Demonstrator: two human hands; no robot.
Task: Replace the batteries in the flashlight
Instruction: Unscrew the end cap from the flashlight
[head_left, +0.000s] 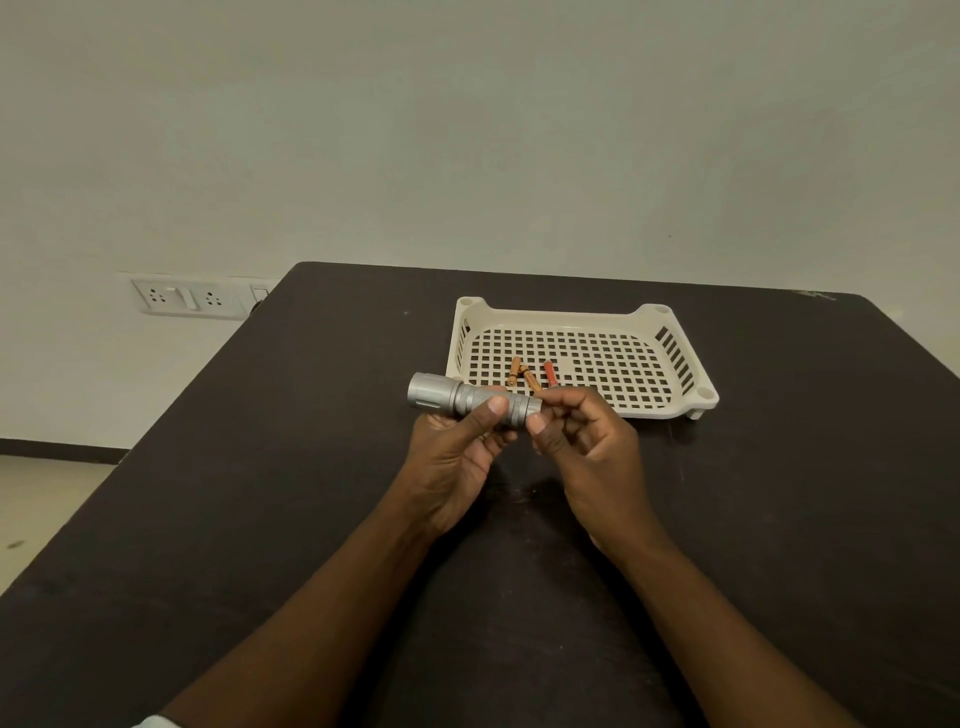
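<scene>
Left hand (457, 457) gripping knurled silver metal flashlight (470, 399), right hand (587, 441) pinching its tail end, perforated cream plastic tray (670, 364) just behind holding three batteries (530, 375), labels unreadable

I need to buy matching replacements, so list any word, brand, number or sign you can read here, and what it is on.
No text is readable.
Orange batteries in the tray: dark print, too small and blurred to read.
Red battery: no legible marking.
Silver flashlight, held by left hand and right hand: no marking visible.
Wall sockets: no lettering visible.
</scene>
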